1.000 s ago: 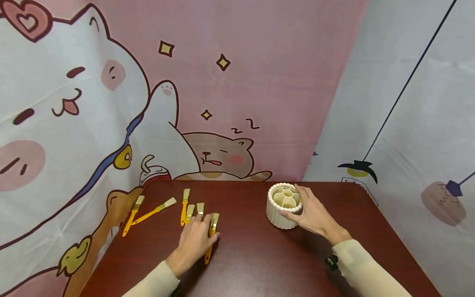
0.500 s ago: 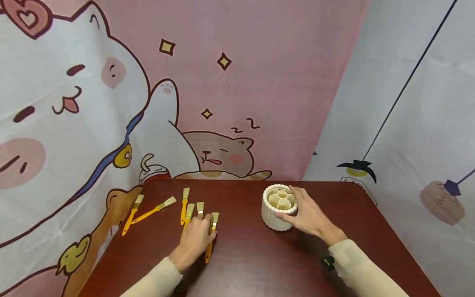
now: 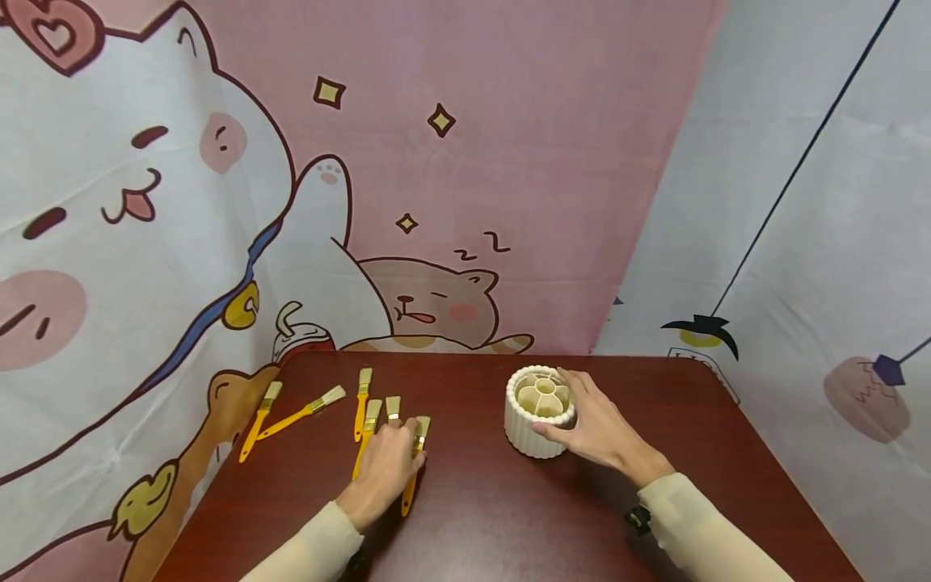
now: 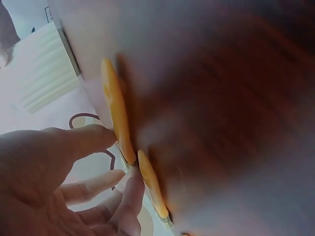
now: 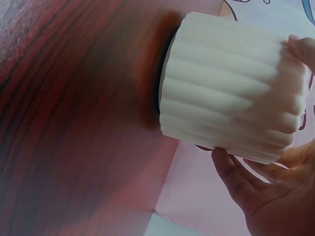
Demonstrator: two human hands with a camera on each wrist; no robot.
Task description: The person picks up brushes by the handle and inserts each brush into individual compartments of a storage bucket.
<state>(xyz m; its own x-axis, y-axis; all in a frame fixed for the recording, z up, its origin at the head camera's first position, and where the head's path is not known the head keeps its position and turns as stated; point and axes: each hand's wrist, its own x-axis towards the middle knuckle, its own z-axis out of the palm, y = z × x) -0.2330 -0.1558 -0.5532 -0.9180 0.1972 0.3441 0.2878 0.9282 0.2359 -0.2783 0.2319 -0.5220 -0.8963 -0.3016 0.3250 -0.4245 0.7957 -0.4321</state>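
Observation:
In the head view my right hand (image 3: pixel 607 432) grips the rim of a cream, fluted pen holder (image 3: pixel 527 428), thumb at the near side and fingers at the far side. Petal-shaped compartments surround a central tube inside it. The right wrist view shows the holder's ribbed wall (image 5: pixel 226 83) between the fingers. My left hand (image 3: pixel 381 469) is low over a group of paintbrushes with yellow handles. Its thumb and fingertips touch near the handles of the right brush (image 3: pixel 410 493) and middle brush (image 3: pixel 393 406), the latter mostly hidden beneath. Another paintbrush (image 3: pixel 367 428) lies just left.
Farther left on the dark red table (image 3: pixel 480 517) lie an upright-pointing brush (image 3: pixel 361 404), a slanted brush (image 3: pixel 301 415) and a brush near the left edge (image 3: pixel 260 424). A cartoon-printed cloth (image 3: pixel 538 162) hangs behind the table.
The right hand has moved the pen holder leftward and a little nearer. The left hand has shifted slightly right, uncovering more of one brush's handle. The brushes have stayed in place.

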